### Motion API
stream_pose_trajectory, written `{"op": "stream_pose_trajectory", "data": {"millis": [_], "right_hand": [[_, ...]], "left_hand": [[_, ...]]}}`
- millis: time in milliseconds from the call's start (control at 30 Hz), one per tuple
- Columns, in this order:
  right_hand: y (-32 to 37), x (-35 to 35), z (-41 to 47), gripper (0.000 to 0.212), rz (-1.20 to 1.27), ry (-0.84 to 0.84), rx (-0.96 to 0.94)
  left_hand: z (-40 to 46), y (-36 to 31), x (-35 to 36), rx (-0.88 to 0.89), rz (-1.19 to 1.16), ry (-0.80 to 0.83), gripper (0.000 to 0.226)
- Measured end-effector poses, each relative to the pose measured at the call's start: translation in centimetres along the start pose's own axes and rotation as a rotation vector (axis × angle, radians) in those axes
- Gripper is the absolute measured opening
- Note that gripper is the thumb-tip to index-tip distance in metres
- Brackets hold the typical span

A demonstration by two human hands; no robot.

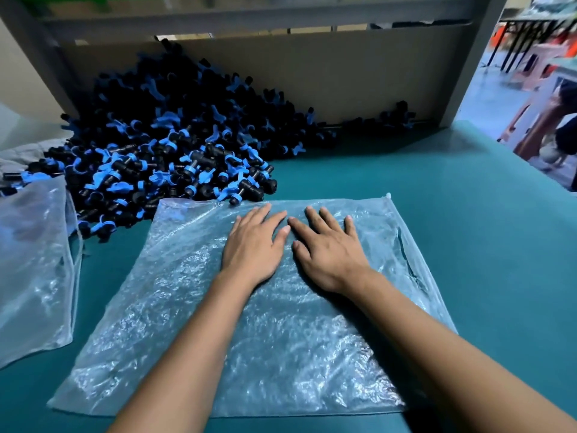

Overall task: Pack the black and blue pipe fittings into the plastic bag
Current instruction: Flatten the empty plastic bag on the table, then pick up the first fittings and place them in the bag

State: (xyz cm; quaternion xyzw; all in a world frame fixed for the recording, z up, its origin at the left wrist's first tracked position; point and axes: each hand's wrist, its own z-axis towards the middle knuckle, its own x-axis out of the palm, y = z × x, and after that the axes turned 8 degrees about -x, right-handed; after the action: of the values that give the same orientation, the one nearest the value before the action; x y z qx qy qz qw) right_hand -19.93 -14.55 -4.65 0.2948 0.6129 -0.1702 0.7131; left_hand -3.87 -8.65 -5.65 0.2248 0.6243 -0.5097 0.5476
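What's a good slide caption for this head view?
Both hands press a flat plastic bag on the table, fittings piled behind.

a: from where is the scene viewed?
b: from a single head-worn camera, aimed forward and down over a teal table [468,214].

a: how near is it held?
b: close; both forearms are seen entering from the bottom edge. wide-angle bending is noticed at the edges.

a: is any area shared with another view?
b: no, only one view is given.
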Motion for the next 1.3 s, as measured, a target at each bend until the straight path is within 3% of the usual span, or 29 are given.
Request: {"op": "stream_pose_trajectory", "data": {"millis": [167,233,300,433,533,667,900,1000,1100,1233,1300], "right_hand": [[0.0,-1.4,1.0,0.043,-0.009,-0.107,0.021],[0.3,-2.4,2.3,0.040,-0.049,-0.199,0.089],[0.5,-3.2,4.1,0.038,-0.074,-0.239,0.156],[1.8,-3.7,8.1,0.030,-0.014,-0.220,0.086],[2.4,-3.1,10.8,0.041,0.022,-0.170,-0.024],[2.7,-1.7,13.5,0.024,0.032,-0.250,0.005],[-1.3,-2.3,10.5,0.019,0.194,-0.534,0.023],[-3.4,-3.5,6.4,0.021,0.423,-0.657,0.053],[-4.8,-3.7,1.5,0.024,0.627,-0.641,0.145],[-6.3,-3.7,-3.9,0.022,1.138,-0.535,0.201],[-7.0,-3.8,-5.2,0.019,1.233,-0.531,0.203]], "left_hand": [[0.5,-0.4,-0.8,-0.013,0.007,-0.009,0.048],[1.1,-1.2,-1.5,-0.048,0.003,-0.038,0.035],[1.8,-2.5,-2.2,-0.161,-0.065,-0.187,0.015],[3.4,-2.7,-3.5,-0.346,-0.160,-0.471,0.015],[5.1,-1.8,-3.9,-0.479,-0.269,-0.370,0.025],[6.4,-1.4,-3.3,-0.494,-0.410,-0.343,0.034],[6.7,-3.1,-1.9,-0.433,-0.726,-0.366,0.014],[5.9,-5.8,-1.1,-0.420,-0.944,-0.247,0.015],[3.9,-8.4,0.0,-0.366,-1.325,-0.029,0.009],[0.8,-9.5,1.5,-0.332,-1.415,0.068,0.015],[-0.4,-9.5,2.0,-0.299,-1.405,0.105,0.013]]}}
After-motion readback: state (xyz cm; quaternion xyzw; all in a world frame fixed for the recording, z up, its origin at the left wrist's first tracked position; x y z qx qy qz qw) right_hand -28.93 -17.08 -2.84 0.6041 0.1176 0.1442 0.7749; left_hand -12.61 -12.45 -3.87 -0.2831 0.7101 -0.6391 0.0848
